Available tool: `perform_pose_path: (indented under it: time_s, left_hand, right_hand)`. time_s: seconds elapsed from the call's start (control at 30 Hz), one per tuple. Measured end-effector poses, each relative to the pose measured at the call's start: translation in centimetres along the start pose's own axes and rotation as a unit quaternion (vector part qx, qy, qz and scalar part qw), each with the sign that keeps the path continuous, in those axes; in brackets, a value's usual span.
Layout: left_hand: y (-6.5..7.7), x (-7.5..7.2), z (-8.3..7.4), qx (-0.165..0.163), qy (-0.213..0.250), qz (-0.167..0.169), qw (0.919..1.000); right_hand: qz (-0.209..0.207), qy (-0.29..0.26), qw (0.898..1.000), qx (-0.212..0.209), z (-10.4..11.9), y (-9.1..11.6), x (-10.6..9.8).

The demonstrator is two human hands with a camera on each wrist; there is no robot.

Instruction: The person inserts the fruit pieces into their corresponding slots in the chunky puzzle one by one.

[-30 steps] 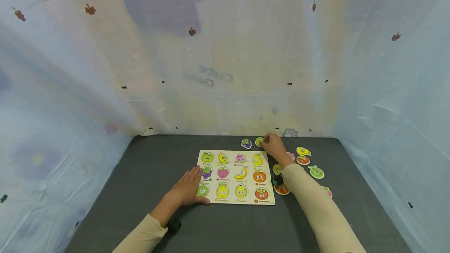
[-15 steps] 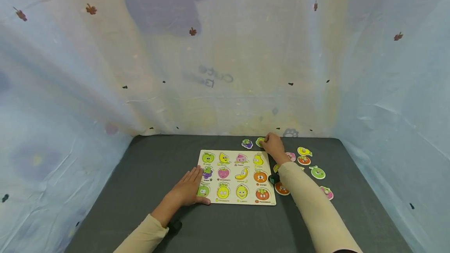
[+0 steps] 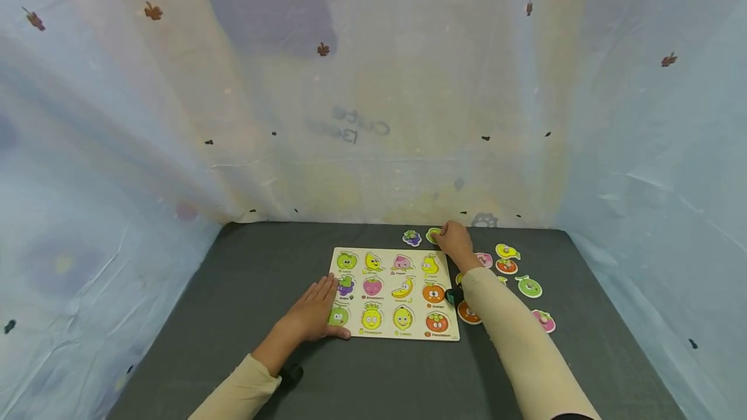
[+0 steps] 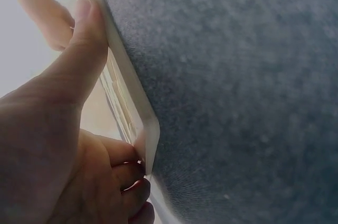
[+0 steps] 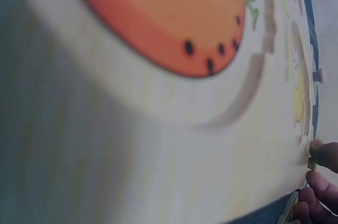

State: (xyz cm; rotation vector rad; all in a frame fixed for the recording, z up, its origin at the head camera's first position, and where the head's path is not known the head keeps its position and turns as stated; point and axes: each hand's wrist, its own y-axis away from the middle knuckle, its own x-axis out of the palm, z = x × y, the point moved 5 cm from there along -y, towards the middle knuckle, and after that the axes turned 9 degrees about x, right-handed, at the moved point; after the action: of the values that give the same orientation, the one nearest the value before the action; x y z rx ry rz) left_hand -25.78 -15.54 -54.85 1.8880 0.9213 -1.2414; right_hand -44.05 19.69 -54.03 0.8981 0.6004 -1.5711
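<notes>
A pale wooden fruit puzzle board [image 3: 385,295] lies on the dark table, printed with fruit faces in shallow recesses. Over its left edge rests my left hand [image 3: 309,310], fingers straight and thumb spread along the near edge; the left wrist view shows the thumb [image 4: 90,28] against the board's side. Beyond the board's far right corner, my right hand [image 3: 456,243] pinches a green fruit puzzle piece [image 3: 433,235] at its knob. In the right wrist view the fingertips [image 5: 319,152] meet around that small knob. A purple grape piece [image 3: 412,238] lies left of it.
More knobbed pieces lie right of the board: a yellow one [image 3: 508,251], an orange-red one [image 3: 506,266], a green one [image 3: 530,286] and a pink one [image 3: 543,321]. My right forearm [image 3: 513,336] covers part of that area. A patterned curtain [image 3: 385,180] stands behind the table.
Both hands keep nearly the same places; the right fingers stay at the green piece. My right forearm has shifted slightly, uncovering more of the pink piece. The whole view drifts slightly.
</notes>
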Motion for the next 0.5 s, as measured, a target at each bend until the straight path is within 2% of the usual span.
perform_pose_path:
  time_s: [0.27, 0.5]
  left_hand:
    - [0.05, -0.28, -0.4, -0.003, 0.001, 0.002, 1.0]
    - [0.22, -0.33, -0.44, -0.006, 0.004, 0.002, 1.0]
  right_hand:
    - [-0.011, -0.009, 1.0, -0.001, 0.11, 0.86, -0.72]
    - [-0.03, -0.011, 0.999, -0.007, 0.16, 0.82, -0.6]
